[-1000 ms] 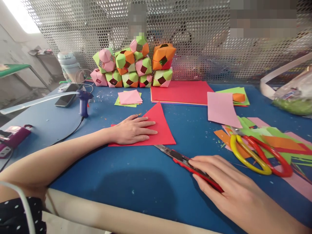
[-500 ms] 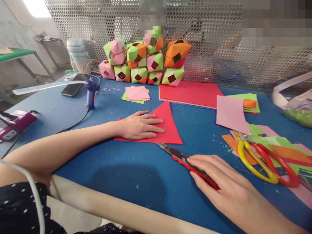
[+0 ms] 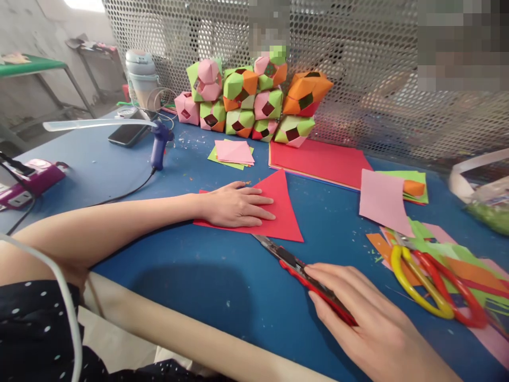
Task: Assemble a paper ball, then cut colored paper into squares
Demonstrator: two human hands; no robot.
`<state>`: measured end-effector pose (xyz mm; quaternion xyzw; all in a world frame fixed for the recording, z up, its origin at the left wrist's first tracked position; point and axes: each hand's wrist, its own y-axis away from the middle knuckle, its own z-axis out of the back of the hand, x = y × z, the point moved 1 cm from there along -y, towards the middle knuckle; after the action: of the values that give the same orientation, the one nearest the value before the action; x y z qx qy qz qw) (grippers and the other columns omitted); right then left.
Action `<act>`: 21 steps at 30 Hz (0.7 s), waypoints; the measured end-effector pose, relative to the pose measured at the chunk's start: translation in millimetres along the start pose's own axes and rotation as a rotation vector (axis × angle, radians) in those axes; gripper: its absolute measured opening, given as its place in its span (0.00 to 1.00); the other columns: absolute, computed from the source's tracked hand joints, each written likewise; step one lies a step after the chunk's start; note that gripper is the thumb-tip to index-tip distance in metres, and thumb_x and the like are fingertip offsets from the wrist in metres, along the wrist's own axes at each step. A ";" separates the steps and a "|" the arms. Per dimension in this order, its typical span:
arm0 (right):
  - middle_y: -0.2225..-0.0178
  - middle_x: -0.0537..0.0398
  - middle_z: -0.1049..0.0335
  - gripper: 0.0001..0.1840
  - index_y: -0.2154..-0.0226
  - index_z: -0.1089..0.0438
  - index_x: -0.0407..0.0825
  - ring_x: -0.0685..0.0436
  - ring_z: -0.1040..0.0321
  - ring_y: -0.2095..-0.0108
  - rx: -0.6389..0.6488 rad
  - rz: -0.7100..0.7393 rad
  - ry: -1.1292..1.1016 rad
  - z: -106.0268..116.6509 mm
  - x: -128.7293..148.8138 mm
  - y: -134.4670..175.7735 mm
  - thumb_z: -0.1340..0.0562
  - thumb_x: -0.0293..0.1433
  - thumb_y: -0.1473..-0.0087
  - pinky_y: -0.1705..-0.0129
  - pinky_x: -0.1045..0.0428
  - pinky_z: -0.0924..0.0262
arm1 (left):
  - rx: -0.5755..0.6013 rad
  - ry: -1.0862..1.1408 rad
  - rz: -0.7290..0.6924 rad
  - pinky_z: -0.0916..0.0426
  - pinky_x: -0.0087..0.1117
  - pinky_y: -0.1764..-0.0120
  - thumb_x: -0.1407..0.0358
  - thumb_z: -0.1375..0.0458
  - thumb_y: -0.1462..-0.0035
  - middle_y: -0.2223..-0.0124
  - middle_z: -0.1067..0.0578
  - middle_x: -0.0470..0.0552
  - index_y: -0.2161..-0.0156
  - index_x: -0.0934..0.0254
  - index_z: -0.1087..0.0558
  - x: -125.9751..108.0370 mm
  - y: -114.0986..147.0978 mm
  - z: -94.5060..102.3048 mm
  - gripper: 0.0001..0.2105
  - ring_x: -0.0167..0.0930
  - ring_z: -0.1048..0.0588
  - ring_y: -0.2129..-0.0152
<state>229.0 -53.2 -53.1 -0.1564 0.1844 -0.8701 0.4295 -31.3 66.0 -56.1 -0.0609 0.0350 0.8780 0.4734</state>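
My left hand [image 3: 238,206] lies flat with fingers spread on a red sheet of paper [image 3: 284,212], pressing it to the blue table [image 3: 178,297]. The sheet looks folded, with one pointed corner toward the back and another to the right. My right hand [image 3: 358,313] grips a red and black utility knife [image 3: 296,262]. Its blade is out, and the tip meets the near edge of the red paper, just below my left fingers. Whether the tip goes between the paper's layers cannot be seen.
Scissors [image 3: 421,281] with yellow and red handles lie on paper scraps at right. A red paper stack [image 3: 322,159], small paper squares [image 3: 234,153] and paper polyhedra [image 3: 238,124] stand behind. At left are a blue glue gun [image 3: 159,143], a phone [image 3: 126,133] and a purple power strip [image 3: 37,183].
The knife tip has slid slightly left along the paper's near edge. My left hand stays on the paper. The whole view has shifted a little.
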 end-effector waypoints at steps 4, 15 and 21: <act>0.60 0.46 0.28 0.11 0.54 0.33 0.45 0.43 0.28 0.59 0.030 -0.013 -0.001 -2.6 -0.8 1.0 0.45 0.26 0.39 0.57 0.49 0.29 | -0.028 -0.002 -0.014 0.54 0.49 0.36 0.55 0.57 0.32 0.32 0.42 0.49 0.37 0.51 0.37 0.5 -0.3 -2.9 0.21 0.39 0.45 0.35; 0.60 0.47 0.26 0.11 0.55 0.31 0.48 0.42 0.27 0.58 0.031 0.022 -0.010 -2.5 2.3 -6.9 0.44 0.25 0.40 0.55 0.48 0.30 | -0.090 0.014 -0.041 0.53 0.47 0.36 0.56 0.56 0.33 0.33 0.40 0.49 0.39 0.50 0.35 1.9 -0.8 -7.5 0.20 0.38 0.43 0.35; 0.60 0.45 0.27 0.12 0.53 0.33 0.45 0.42 0.28 0.59 0.040 0.037 0.020 -1.7 2.2 -5.1 0.45 0.25 0.39 0.56 0.48 0.30 | -0.044 -0.026 -0.015 0.54 0.47 0.36 0.55 0.58 0.32 0.32 0.42 0.48 0.37 0.50 0.37 0.3 -0.8 -6.0 0.21 0.36 0.46 0.35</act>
<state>223.5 -51.8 -52.1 -0.1358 0.1740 -0.8671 0.4466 -30.4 66.0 -62.1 -0.0598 0.0090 0.8756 0.4792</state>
